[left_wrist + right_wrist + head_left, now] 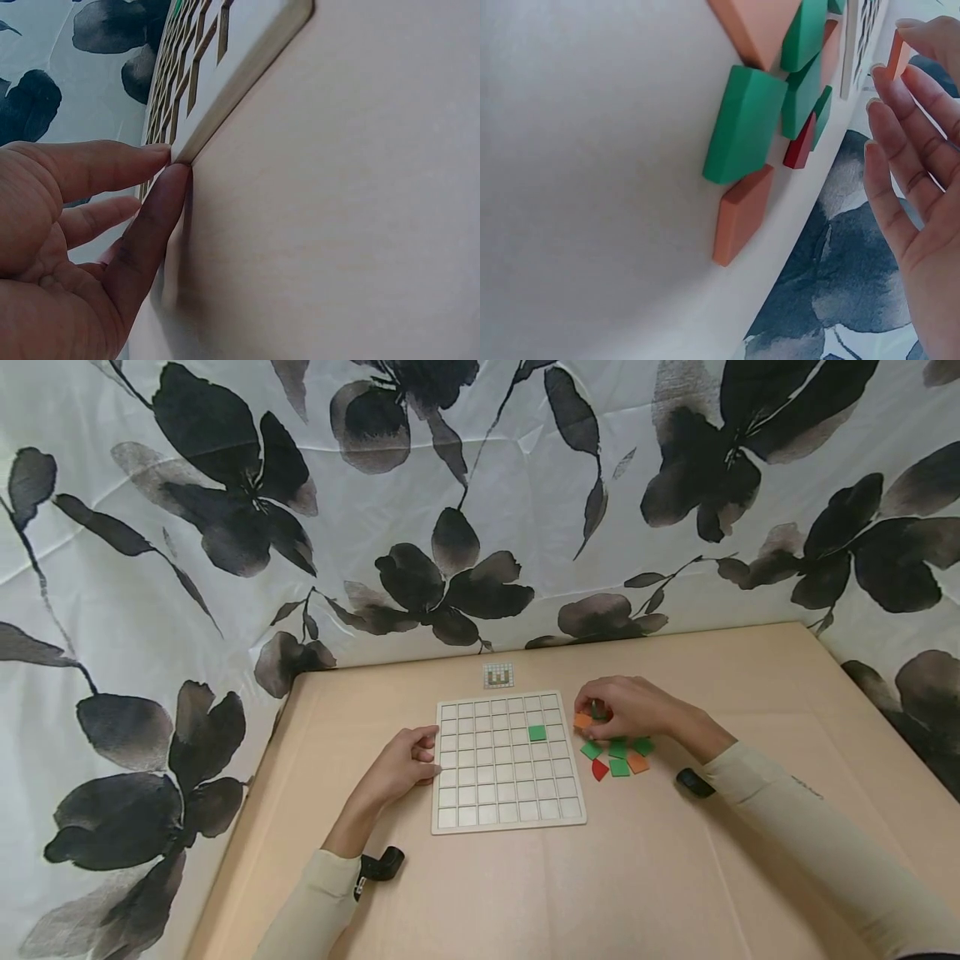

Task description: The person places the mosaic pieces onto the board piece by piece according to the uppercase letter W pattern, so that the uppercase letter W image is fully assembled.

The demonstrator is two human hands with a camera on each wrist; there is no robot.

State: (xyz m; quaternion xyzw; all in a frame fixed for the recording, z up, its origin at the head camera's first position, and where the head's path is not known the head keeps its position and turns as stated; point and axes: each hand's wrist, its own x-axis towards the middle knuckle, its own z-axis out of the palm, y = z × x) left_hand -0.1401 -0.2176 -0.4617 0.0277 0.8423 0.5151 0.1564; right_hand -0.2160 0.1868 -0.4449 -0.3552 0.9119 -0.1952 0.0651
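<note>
A white square grid board [480,771] with many square recesses lies on the table, one green square tile [537,733] seated in its upper right area. At its left edge, my left hand [401,764] holds the rim, thumb and forefinger meeting at the border [225,97] in the left wrist view. My right hand [633,703] is beside the board's upper right side, over the loose tiles. It pinches an orange tile [898,56] between thumb and fingertips. A green tile [597,710] shows partly under that hand.
Right of the board lie several loose pieces: green tiles [618,767], an orange tile [637,762] and a red piece with a curved edge [599,769]. A small gridded card [498,675] sits behind the board. Floral cloth [450,485] hangs along the table's back and left edges.
</note>
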